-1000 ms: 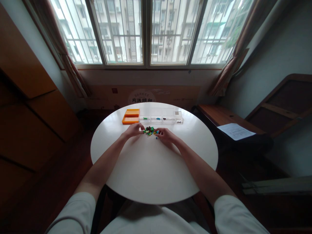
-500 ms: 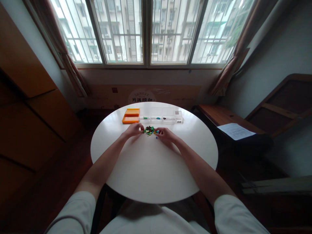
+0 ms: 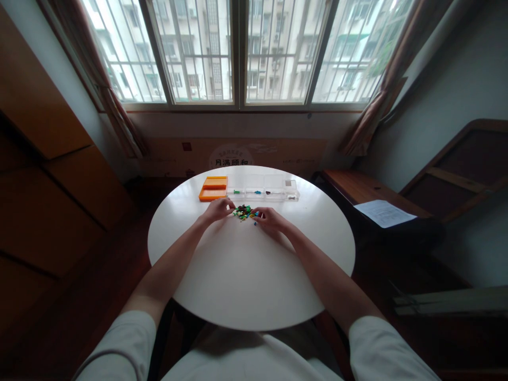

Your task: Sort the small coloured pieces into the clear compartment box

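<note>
Flanking pile of small multicoloured pieces (image 3: 243, 211) on white table (image 3: 248, 264): left hand (image 3: 218, 210), right hand (image 3: 270, 217), likely for two-sided reach. Fingers curled; cannot tell if clamped on pieces. Open clear boxes (image 3: 276, 197) just behind, seemingly for easy access.

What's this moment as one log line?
left hand: at small-parts pile, left edge | right hand: at pile, right edge | grip: unclear | orange box, clear boxes: on white table beyond pile
</note>
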Demonstrator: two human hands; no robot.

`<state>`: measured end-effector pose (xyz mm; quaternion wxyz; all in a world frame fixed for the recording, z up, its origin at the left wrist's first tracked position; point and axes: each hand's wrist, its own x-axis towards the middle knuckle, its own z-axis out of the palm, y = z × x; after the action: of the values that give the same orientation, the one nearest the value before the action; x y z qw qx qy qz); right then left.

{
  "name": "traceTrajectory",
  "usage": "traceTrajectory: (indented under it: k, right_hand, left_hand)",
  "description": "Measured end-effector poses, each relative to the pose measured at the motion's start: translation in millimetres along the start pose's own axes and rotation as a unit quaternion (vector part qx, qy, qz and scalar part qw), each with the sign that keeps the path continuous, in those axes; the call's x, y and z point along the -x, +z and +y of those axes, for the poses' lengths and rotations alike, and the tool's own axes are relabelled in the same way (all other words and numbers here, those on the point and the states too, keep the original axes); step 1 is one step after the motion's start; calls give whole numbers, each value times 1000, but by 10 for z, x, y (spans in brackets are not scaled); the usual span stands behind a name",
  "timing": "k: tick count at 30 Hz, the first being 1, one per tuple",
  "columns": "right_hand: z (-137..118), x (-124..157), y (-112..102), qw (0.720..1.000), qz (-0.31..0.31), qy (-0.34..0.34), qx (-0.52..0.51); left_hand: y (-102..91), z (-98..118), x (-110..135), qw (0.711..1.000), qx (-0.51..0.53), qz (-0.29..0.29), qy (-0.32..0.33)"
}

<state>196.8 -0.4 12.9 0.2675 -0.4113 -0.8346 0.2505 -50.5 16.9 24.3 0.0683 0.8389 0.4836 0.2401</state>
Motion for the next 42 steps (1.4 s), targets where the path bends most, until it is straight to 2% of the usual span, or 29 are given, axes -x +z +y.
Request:
traceTrajectory:
  k: [5,9,13,19,27,42]
  right_hand:
    - [-37,-28,33,999,26,-23,-24]
    - [-78,-56,45,996,30,-30,-75]
    - [-134,-53,35,995,45,-33,-81]
    - [-159,-49,35,996,59,-39,-60]
    - [-141,-62,54,995,73,-47,-53]
    - [-138,-45,61,996,61,-62,-27]
  left_hand:
    - [41,98,-54,994,107,6,11]
    - [63,230,-79,972,230,-34,30]
    - [67,299,-78,955,286,-56,50]
    - [85,295,-86,951,295,-57,73]
    - [71,341,-75,951,295,-53,72]
    - [88,379,-51,951,297,-50,75]
